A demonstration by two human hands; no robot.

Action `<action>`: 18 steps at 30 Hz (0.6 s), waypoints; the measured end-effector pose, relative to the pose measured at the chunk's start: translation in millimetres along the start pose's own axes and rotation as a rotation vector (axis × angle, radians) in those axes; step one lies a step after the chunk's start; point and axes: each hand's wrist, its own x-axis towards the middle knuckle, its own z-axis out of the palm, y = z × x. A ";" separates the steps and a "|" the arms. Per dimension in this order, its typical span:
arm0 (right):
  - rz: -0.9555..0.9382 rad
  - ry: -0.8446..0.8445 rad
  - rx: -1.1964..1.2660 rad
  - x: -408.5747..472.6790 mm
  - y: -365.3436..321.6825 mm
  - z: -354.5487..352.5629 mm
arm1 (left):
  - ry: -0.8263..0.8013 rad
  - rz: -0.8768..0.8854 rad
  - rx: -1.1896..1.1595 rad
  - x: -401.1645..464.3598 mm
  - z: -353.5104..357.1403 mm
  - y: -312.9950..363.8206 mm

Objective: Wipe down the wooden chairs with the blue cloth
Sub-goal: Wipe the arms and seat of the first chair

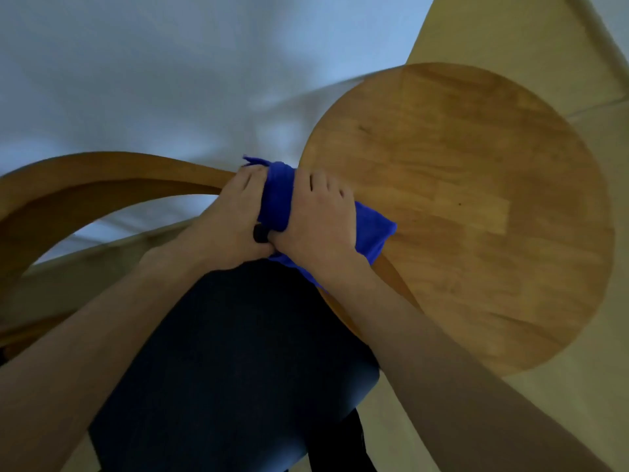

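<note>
- Flooring (551, 420) of a pale beige tone is seen at the right and along the bottom, and a white wall (136, 63) fills the upper left.
- A round wooden chair seat (476, 206) is seen at the right; its top is bare wood with visible grain and jointed strips.
- A curved wooden backrest rail (102, 178) arcs in from the left and ends under the hands.
- A dark blue padded seat (238, 352) is seen below the forearms.
- The blue cloth (279, 195) is bunched over the end of the rail, just beside the left edge of the round seat; one fold trails to the right onto the seat edge.
- The left hand (235, 216) is wrapped around the cloth from the left, a closed grip.
- The right hand (316, 216) is curled over the cloth from the right, also a closed grip.
- A small black object (261, 233) is seen between the two hands; what it is cannot be told.
- Open floor is seen beyond the round seat's right rim.
</note>
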 end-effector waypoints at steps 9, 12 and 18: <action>0.320 -0.016 -0.081 -137.5 71.4 -14.0 | -0.072 0.071 0.255 -9.5 20.4 18.0; 0.361 -0.032 -0.122 -116.1 59.7 -11.3 | -0.031 0.059 0.177 -9.2 14.7 8.1; 0.056 -0.035 -0.083 -0.1 -3.4 1.7 | -0.014 0.086 0.096 -2.8 2.1 -8.8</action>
